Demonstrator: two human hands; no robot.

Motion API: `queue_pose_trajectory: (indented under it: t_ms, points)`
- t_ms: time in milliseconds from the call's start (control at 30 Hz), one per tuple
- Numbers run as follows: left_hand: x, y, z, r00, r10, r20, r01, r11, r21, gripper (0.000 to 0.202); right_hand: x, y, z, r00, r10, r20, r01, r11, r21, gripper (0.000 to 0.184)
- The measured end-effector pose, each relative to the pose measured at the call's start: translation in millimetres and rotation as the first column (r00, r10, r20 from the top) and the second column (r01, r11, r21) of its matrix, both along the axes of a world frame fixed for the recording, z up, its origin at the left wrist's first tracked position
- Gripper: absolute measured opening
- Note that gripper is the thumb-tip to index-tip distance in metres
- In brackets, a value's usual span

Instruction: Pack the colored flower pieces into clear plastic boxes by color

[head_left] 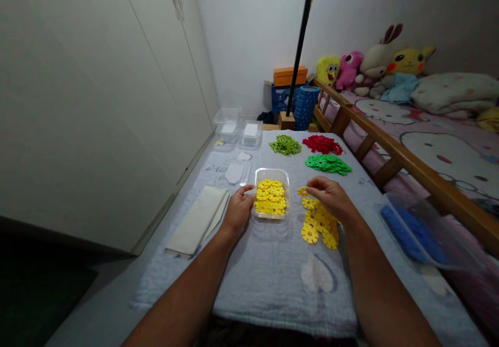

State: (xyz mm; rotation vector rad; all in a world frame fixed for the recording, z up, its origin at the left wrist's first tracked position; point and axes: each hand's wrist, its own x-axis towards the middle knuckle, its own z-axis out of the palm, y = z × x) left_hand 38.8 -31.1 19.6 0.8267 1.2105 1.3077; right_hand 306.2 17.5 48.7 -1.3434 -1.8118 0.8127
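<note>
A clear plastic container (272, 172) stands in front of me, with rows of yellow notched discs (270, 196) inside. My left hand (239, 211) grips the container's left wall between thumb and fingers. Right of the container, my right hand (329, 194) pinches one yellow notched disc (302, 191) at its fingertips. Below that hand lies a loose pile of yellow discs (317, 222), partly covered by the hand and wrist.
Light green (286, 144), red (323, 144) and green piles (328, 164) lie at the back right. Clear containers (250, 133) stand at the back left. A folded cream cloth (198, 219) lies left; a bin of blue pieces (413, 232) sits right. A wooden bed rail (393, 155) borders the table.
</note>
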Motion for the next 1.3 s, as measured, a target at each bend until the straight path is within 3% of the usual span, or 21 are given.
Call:
queue_pose_trajectory:
  t_ms: [133, 300, 433, 533, 667, 867, 1000, 1133, 1200, 1300]
  points:
    - [0.8, -0.7, 0.8, 1.0, 0.002, 0.013, -0.002, 1.0, 0.003, 0.052, -27.3, -9.3, 5.0, 0.976, 0.02, -0.218, -0.013, 0.999, 0.031, 0.019]
    - [0.0, 0.2, -1.2, 1.0, -0.002, 0.014, 0.002, 1.0, 0.006, 0.053, -58.1, -18.1, 1.2, 0.983, 0.084, -0.161, -0.071, 0.994, 0.089, 0.016]
    - [-0.4, 0.4, -0.9, 1.0, -0.006, -0.007, 0.006, 1.0, 0.005, 0.052, -55.6, -16.3, -0.1, 1.0, 0.003, -0.027, 0.001, 0.99, 0.141, 0.015]
    - [0.0, -0.1, 0.2, 1.0, -0.006, 0.006, 0.006, 1.0, 0.002, 0.053, -38.6, -9.9, -0.2, 0.993, -0.111, 0.041, 0.101, 0.976, 0.192, 0.018]
    - [0.7, -1.2, 1.8, 1.0, -0.001, 0.009, 0.001, 1.0, -0.005, 0.054, -9.7, 0.4, -6.2, 0.963, -0.176, 0.205, 0.14, 0.974, 0.178, 0.02]
    - [1.1, -3.2, 5.5, 1.0, 0.01, -0.023, -0.01, 1.0, -0.001, 0.052, 5.4, 2.1, -18.0, 0.775, -0.088, 0.626, 0.082, 0.996, 0.039, 0.023]
    - [1.4, -3.0, 6.1, 0.999, 0.017, -0.028, -0.017, 1.0, -0.005, 0.053, -0.2, -1.0, -19.2, 0.685, -0.019, 0.729, 0.056, 0.998, -0.027, 0.021]
    - [1.6, -2.9, 6.2, 1.0, 0.013, -0.019, -0.013, 1.0, -0.003, 0.054, 0.1, 0.8, -16.3, 0.764, -0.029, 0.644, 0.038, 0.999, 0.0, 0.012]
    - [1.7, -3.4, 6.8, 1.0, 0.011, -0.014, -0.011, 1.0, -0.002, 0.053, 0.3, 1.6, -11.7, 0.86, -0.009, 0.51, 0.0, 1.0, 0.018, 0.006]
    - [1.9, -4.2, 7.2, 1.0, 0.01, -0.002, -0.01, 1.0, -0.003, 0.052, -6.4, -1.3, -1.4, 0.976, 0.003, 0.218, -0.014, 0.999, 0.052, 0.012]
